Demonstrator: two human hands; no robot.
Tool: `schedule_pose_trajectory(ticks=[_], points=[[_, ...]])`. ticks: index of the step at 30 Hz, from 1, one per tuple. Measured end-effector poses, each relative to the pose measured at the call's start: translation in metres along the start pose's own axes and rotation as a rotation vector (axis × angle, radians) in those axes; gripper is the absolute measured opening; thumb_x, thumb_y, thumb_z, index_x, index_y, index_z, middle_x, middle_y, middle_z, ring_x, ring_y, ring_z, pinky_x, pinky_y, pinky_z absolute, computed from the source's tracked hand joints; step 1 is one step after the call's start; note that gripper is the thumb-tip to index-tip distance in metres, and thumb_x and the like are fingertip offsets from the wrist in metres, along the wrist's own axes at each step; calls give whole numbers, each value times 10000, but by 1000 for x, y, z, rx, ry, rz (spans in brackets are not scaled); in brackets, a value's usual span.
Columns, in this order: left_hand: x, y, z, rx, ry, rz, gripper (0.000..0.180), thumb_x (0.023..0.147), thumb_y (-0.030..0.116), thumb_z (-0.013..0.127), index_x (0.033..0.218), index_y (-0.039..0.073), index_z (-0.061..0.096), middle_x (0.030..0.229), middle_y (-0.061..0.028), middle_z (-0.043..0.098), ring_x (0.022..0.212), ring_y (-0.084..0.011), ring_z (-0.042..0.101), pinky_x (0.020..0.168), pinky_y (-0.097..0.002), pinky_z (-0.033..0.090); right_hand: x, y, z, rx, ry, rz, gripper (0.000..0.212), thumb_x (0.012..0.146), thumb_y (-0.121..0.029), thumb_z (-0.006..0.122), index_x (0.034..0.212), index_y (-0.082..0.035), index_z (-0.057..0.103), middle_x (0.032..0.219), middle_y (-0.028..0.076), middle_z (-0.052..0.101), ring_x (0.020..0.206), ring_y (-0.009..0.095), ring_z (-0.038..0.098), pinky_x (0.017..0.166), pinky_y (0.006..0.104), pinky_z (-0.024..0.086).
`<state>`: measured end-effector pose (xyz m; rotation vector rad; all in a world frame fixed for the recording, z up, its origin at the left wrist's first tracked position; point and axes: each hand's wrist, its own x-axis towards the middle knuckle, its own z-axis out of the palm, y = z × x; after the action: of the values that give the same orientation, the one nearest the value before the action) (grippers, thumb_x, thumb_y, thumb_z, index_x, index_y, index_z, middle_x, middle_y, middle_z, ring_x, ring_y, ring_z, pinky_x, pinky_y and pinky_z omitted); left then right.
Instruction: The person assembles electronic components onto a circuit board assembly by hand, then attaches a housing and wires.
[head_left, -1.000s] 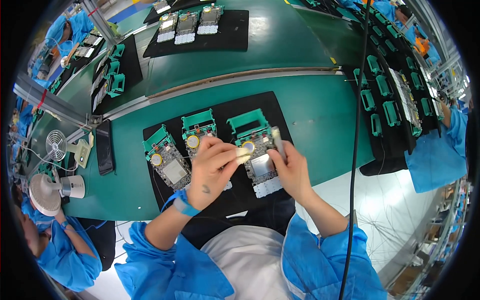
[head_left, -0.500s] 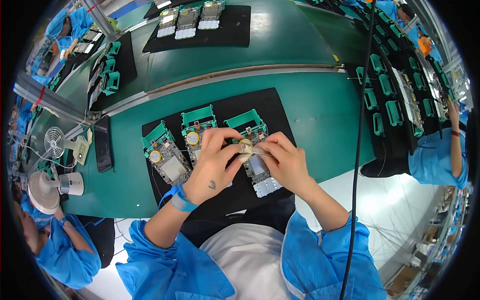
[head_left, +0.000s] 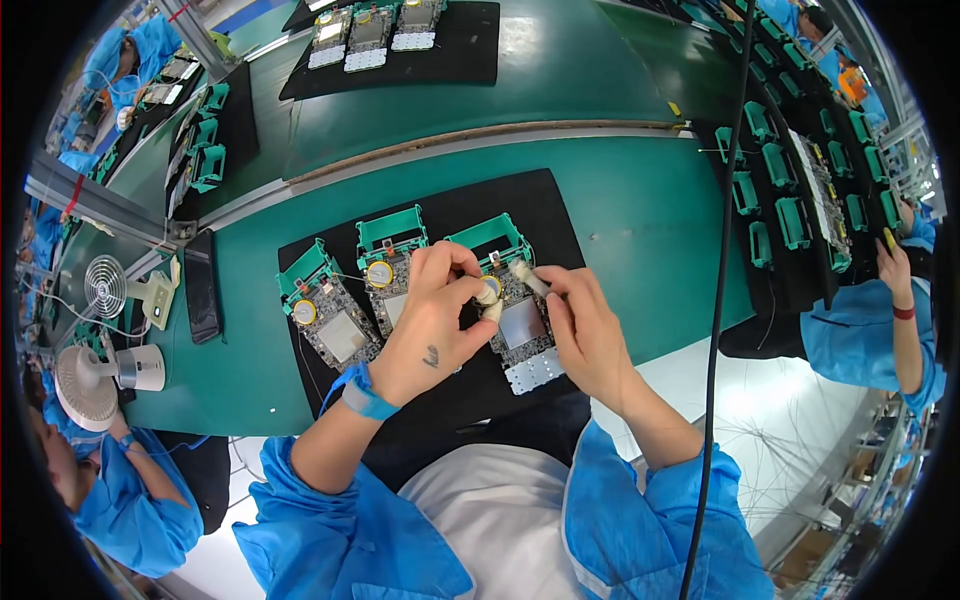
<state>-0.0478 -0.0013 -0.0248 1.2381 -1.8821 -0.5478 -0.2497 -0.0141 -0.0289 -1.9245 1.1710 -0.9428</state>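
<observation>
Left hand [head_left: 430, 322] above the black mat [head_left: 562, 225], thumb and finger drawn together, pale covers on the tips; cannot tell whether anything sits between them. Right hand [head_left: 592, 335] also above the mat, right of the other, fingers pinching a short pale stick [head_left: 530, 278], free end slanting up and left. Beneath them, on the mat's right part, the right circuit board [head_left: 520, 325]: silver plate mid-board, green frame [head_left: 490, 236] at its far end. Middle circuit board [head_left: 392, 304] on the mat's middle, partly behind the left hand; left circuit board [head_left: 340, 325] on its left part. Each has a round yellow-rimmed cell near its green frame. Green desk [head_left: 655, 225] under the mat. Left of the mat, a flat black slab [head_left: 203, 300]; farther left, two fans [head_left: 86, 385]. Beyond the mat, a second dark mat [head_left: 455, 68] carrying three more boards [head_left: 368, 38]. Right of it, a black hanging cable [head_left: 716, 300].
</observation>
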Motion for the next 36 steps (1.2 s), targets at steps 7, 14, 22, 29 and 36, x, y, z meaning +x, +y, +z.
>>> schedule_pose_trajectory(ticks=[7,14,22,29,36], points=[[2,6,-4,21,-55,-39,297,594,-41,738,867,-53,623,1028,-121,471,977,-301,450,819,-364,445,-10,9,-3,-324,-51,-192,433,896,-38,579,1316,-128,522,930,88,480,615,221,584,524,338,497],[6,10,-3,60,-69,-79,273,582,-11,738,825,-60,625,1002,-135,466,950,-309,445,827,-372,426,-10,5,-9,-504,-69,-230,433,857,-50,636,1281,-132,599,598,18,500,450,177,508,431,311,423],[5,13,3,97,-53,-106,232,589,-11,722,768,-63,584,990,-147,456,935,-321,434,808,-377,418,-25,7,0,-392,-59,-294,444,793,-8,661,1223,-120,646,561,22,490,425,169,489,408,311,392],[-2,17,0,137,-35,-112,270,625,-25,715,855,-56,577,1055,-163,470,1000,-346,446,848,-384,424,-26,1,6,-499,-83,-340,427,783,-28,685,1200,-111,653,567,21,462,423,168,478,410,310,396],[-104,3,-97,143,598,-537,395,826,117,718,1168,-6,563,1147,-156,560,966,-252,597,870,-366,486,-24,52,-33,-278,265,158,274,925,-180,631,1074,40,562,862,141,646,624,185,586,574,295,481]])
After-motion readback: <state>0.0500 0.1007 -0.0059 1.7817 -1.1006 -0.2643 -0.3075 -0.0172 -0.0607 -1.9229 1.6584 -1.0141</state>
